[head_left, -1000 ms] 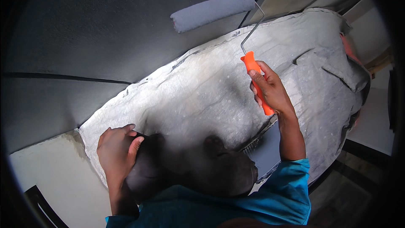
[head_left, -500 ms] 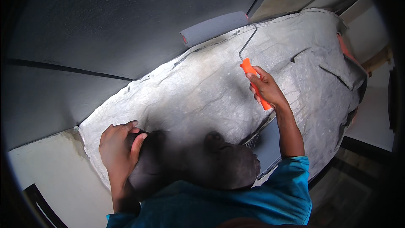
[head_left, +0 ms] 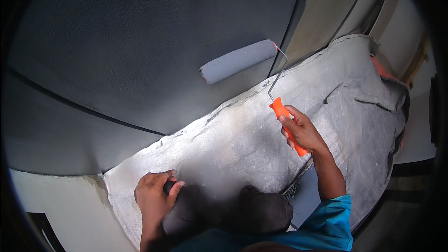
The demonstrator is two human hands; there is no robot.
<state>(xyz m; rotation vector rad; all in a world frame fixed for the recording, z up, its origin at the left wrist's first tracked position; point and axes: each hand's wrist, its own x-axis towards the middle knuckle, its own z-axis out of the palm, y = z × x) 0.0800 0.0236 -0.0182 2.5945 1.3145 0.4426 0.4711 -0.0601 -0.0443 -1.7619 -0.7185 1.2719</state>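
Fingers [head_left: 290,122] of the right hand [head_left: 302,131] wrapped tight round the orange handle [head_left: 287,124] of a paint roller [head_left: 238,61]; left hand [head_left: 153,197] curled over a dark knee [head_left: 183,207]

Surroundings: grey drop cloth [head_left: 242,144], wrinkled and paint-stained, covers the floor from the foot of the dark grey wall [head_left: 140,51] out to the right; a paint tray [head_left: 303,195] sits on it just beside the right forearm, partly hidden by the blue sleeve [head_left: 329,221]. Second knee [head_left: 261,210] lies between the hands. Roller: grey sleeve loaded with paint, lying flat against the wall low down, tilted up toward the right, thin bent wire running down to the handle. Edges: roller's right end sits close to a dark vertical strip [head_left: 291,23] where grey meets a beige panel [head_left: 326,14]; open painted wall to the left and above; unpainted pale patch [head_left: 60,210] at lower left
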